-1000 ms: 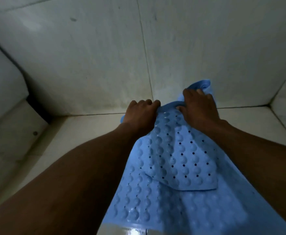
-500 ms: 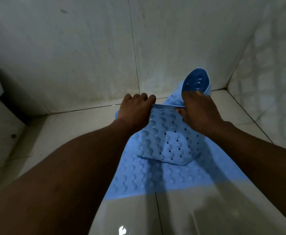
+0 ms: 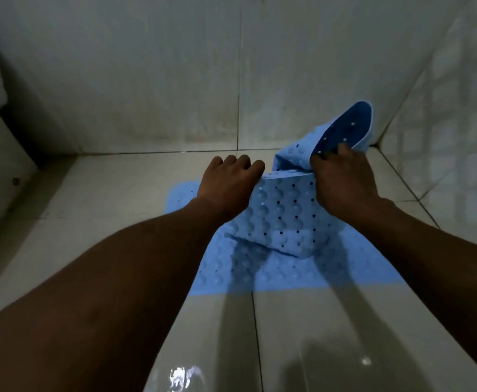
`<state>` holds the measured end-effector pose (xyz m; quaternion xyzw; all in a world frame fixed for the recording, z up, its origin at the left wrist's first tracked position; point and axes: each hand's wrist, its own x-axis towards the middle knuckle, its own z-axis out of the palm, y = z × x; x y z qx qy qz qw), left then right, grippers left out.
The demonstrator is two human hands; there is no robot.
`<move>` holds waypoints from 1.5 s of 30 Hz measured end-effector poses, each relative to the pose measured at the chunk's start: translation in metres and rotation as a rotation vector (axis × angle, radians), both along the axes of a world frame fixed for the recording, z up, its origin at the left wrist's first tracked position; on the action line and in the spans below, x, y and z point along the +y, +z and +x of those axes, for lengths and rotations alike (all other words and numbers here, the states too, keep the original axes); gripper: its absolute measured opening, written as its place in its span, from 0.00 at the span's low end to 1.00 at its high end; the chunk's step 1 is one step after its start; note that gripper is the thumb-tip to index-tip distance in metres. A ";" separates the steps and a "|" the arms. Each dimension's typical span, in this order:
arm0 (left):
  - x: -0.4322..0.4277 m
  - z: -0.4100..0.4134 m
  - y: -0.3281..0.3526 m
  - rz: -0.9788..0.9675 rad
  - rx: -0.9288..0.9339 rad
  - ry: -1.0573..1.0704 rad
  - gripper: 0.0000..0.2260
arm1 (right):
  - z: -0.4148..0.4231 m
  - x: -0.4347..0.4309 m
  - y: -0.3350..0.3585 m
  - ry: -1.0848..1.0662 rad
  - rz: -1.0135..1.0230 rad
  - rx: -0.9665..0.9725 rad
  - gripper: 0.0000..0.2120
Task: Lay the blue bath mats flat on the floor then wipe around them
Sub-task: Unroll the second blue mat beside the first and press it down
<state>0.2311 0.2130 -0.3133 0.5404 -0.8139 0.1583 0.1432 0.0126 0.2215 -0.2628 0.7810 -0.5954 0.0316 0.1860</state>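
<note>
The pale blue rubber bath mat, dimpled and punched with small holes, lies partly spread on the glossy tiled floor near the corner, but its far portion is doubled back over itself. The right hand has its fingers clamped on the raised, curling end; the left hand is curled at the fold's edge, though in this dim light I cannot tell whether it grips or merely presses. The floor looks wet. If the person lets go early, the springy end may curl back, or the mat may slide and bunch against the tiled wall, leaving a ridge.
</note>
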 end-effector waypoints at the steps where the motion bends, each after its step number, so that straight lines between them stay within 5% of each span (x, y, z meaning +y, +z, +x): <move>1: 0.006 -0.003 -0.006 0.004 -0.003 0.008 0.15 | -0.003 0.004 -0.007 0.011 -0.004 -0.001 0.16; 7: 0.044 -0.018 -0.008 -0.028 0.047 0.051 0.13 | -0.027 0.038 -0.023 0.119 -0.093 -0.085 0.14; 12: 0.075 -0.017 0.041 -0.095 0.120 0.033 0.10 | -0.037 0.061 0.020 0.201 -0.202 -0.215 0.09; 16: 0.089 -0.012 0.087 -0.058 0.125 0.058 0.10 | -0.043 0.065 0.056 0.243 -0.200 -0.141 0.08; 26: 0.110 -0.001 0.131 0.317 0.239 0.179 0.13 | -0.028 0.085 0.105 0.289 0.401 -0.105 0.18; 30: 0.120 0.002 0.109 0.574 0.179 0.218 0.14 | -0.016 0.094 0.086 0.281 0.641 -0.023 0.16; 37: 0.157 0.005 -0.005 0.850 0.182 0.266 0.15 | 0.010 0.108 -0.014 0.182 0.864 0.184 0.26; 41: 0.180 0.009 -0.071 0.943 0.170 0.316 0.16 | 0.017 0.118 -0.083 0.120 0.910 0.169 0.33; 45: 0.186 0.013 -0.107 0.888 0.088 0.331 0.15 | 0.012 0.118 -0.130 0.148 0.795 0.196 0.29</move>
